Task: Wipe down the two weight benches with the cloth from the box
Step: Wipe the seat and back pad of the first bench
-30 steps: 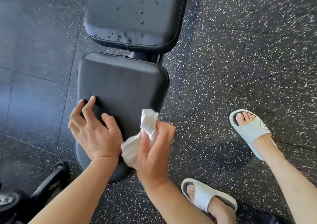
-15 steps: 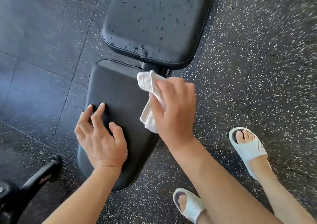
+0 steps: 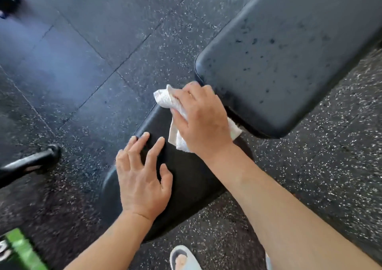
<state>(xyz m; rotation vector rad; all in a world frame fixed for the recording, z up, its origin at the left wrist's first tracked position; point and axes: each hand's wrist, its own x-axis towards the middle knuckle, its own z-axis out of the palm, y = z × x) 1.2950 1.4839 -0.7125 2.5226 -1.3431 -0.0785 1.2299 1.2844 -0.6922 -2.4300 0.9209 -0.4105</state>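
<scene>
Head view: cloth (image 3: 177,108), white and bunched, lies on the far end of the seat pad (image 3: 192,178), held in the right grip (image 3: 201,121), fingers curled over it beside the droplet-speckled back pad (image 3: 289,59). Left grip (image 3: 142,174) rests released, fingers spread flat on the seat pad. Speckled floor (image 3: 93,67) surrounds.

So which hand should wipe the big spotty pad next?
The right hand. It already grips the white cloth and sits at the near edge of the droplet-speckled back pad. The left hand holds nothing; it rests flat on the seat pad, probably just steadying.
</scene>
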